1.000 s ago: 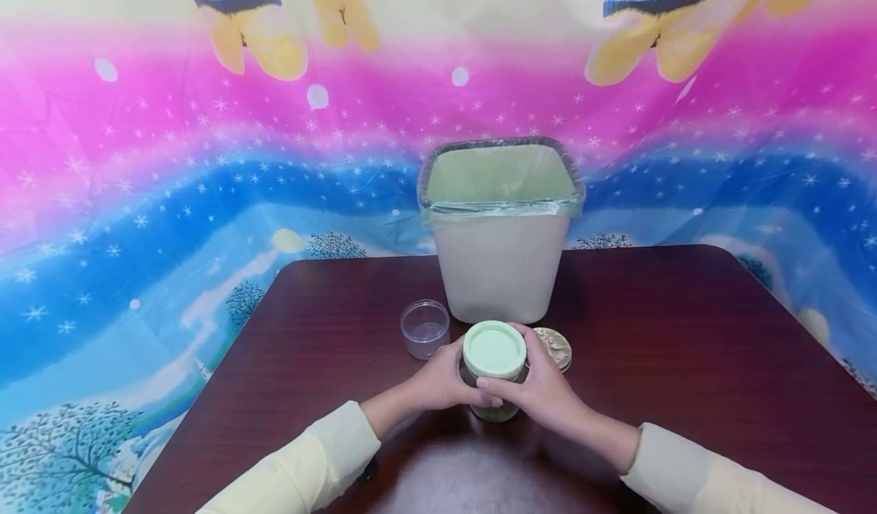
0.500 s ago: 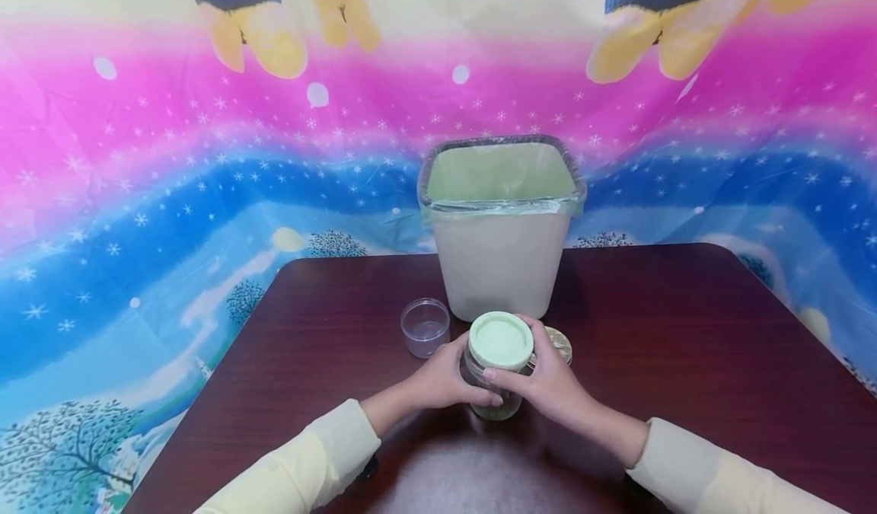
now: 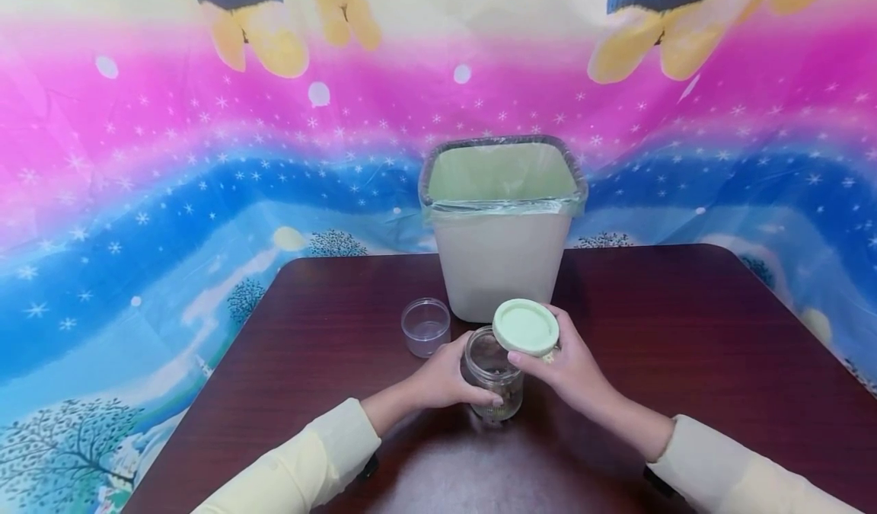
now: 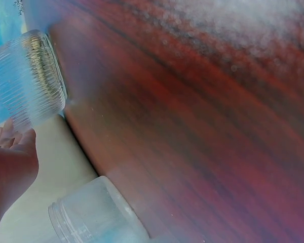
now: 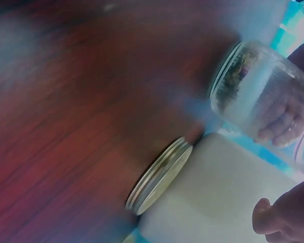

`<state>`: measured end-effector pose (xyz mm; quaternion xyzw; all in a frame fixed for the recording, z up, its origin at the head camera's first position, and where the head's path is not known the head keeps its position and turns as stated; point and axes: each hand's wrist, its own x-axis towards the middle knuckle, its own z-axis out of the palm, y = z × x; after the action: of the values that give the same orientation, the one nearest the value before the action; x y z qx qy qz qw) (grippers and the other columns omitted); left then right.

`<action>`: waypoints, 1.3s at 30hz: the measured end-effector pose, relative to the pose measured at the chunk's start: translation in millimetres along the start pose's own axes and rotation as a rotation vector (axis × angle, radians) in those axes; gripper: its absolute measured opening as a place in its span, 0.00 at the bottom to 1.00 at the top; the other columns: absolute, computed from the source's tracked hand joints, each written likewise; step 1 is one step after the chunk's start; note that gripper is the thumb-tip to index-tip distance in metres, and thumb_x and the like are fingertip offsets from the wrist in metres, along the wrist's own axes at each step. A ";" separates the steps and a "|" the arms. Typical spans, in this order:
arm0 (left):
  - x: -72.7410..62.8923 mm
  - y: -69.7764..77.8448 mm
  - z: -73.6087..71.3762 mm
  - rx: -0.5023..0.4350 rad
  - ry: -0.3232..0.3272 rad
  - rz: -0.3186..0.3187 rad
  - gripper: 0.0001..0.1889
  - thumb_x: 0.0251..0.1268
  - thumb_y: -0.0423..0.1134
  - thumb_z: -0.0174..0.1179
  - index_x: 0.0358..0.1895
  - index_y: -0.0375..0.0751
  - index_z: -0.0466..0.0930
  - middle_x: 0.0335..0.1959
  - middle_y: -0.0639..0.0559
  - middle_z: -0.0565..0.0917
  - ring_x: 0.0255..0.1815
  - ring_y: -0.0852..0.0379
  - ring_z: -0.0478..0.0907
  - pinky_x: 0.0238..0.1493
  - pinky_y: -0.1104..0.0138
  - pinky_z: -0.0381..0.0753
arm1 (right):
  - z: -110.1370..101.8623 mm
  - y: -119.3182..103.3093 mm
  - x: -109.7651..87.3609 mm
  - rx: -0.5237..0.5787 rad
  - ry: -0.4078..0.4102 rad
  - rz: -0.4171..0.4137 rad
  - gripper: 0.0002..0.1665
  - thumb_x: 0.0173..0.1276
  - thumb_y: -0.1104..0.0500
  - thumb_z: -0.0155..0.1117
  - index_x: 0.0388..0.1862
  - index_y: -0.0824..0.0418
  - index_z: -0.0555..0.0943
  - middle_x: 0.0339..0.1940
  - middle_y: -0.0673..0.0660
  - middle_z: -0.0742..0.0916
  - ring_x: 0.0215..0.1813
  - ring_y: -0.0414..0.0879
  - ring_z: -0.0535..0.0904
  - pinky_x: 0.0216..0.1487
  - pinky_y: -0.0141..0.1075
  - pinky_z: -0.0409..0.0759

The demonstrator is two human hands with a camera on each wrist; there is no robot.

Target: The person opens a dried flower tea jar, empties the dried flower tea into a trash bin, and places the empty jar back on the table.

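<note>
My left hand holds a ribbed glass jar upright on the table, thumb across its near side. The jar's mouth is uncovered, and small dark, dry bits lie in its bottom in the right wrist view. A pale green round lid is held at its edge by my right hand, just above and to the right of the jar's mouth. In the right wrist view a flat, round, gold-coloured piece lies on the table; the right hand and lid mostly hide it from the head view.
Just behind the jar stands a light-coloured waste bin lined with a clear bag. A clear plastic tub, uncovered, sits left of the jar on the dark reddish table. A patterned cloth hangs behind the table.
The green lid has come off the jar, moving up and to the right in my right hand. My left hand has stayed around the jar.
</note>
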<state>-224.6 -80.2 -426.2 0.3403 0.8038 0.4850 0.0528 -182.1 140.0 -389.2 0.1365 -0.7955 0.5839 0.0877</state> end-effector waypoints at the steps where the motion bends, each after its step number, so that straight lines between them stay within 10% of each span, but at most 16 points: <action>1: 0.1 0.0 -0.1 -0.003 -0.001 0.002 0.41 0.40 0.42 0.81 0.62 0.44 0.70 0.50 0.52 0.82 0.51 0.57 0.79 0.55 0.66 0.75 | -2.4 0.3 0.1 -0.003 0.006 0.007 0.45 0.57 0.60 0.74 0.69 0.66 0.61 0.61 0.62 0.75 0.58 0.50 0.72 0.54 0.27 0.70; 18: 0.4 1.0 -0.7 0.035 0.010 -0.004 0.40 0.39 0.43 0.81 0.60 0.45 0.72 0.54 0.54 0.81 0.54 0.62 0.77 0.58 0.66 0.73 | -36.4 22.8 -9.3 -0.064 -0.005 0.032 0.44 0.58 0.61 0.74 0.68 0.66 0.61 0.59 0.64 0.76 0.52 0.37 0.74 0.48 0.23 0.72; 39: 0.5 3.1 -0.2 0.029 -0.004 -0.012 0.39 0.40 0.43 0.80 0.59 0.45 0.72 0.55 0.54 0.81 0.56 0.62 0.75 0.60 0.67 0.71 | -44.7 42.9 -22.2 -0.339 -0.147 0.117 0.48 0.52 0.48 0.78 0.63 0.70 0.67 0.57 0.62 0.76 0.58 0.54 0.72 0.54 0.46 0.72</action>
<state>-223.5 -79.1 -423.4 0.3372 0.8127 0.4723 0.0523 -175.7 197.1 -421.1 0.1158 -0.8932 0.4341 0.0170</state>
